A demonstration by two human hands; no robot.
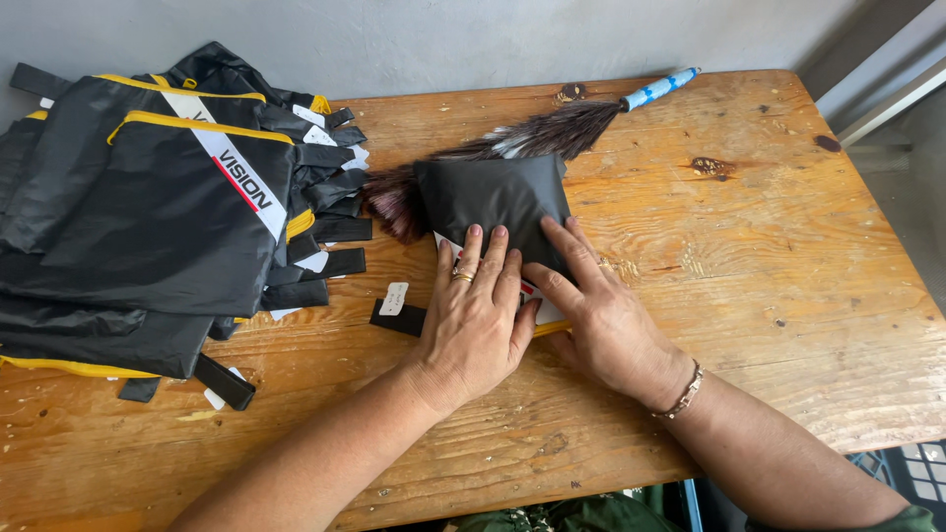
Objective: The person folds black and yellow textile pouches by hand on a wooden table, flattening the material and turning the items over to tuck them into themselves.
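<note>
A folded black fabric bundle (493, 192) lies on the wooden table (769, 246), partly over a feather duster. My left hand (473, 315) presses flat on the bundle's near edge, fingers together, a ring on one finger. My right hand (596, 315) lies flat beside it, fingers spread on the bundle's right corner, with a bracelet at the wrist. A black strap with a white tag (397, 313) sticks out to the left from under my left hand. A yellow trim edge shows beneath my palms.
A pile of black garments with yellow piping and a white stripe (158, 197) fills the table's left side, straps hanging off. The feather duster (552, 133) with a blue-and-white handle lies at the back. A grey wall runs behind the table.
</note>
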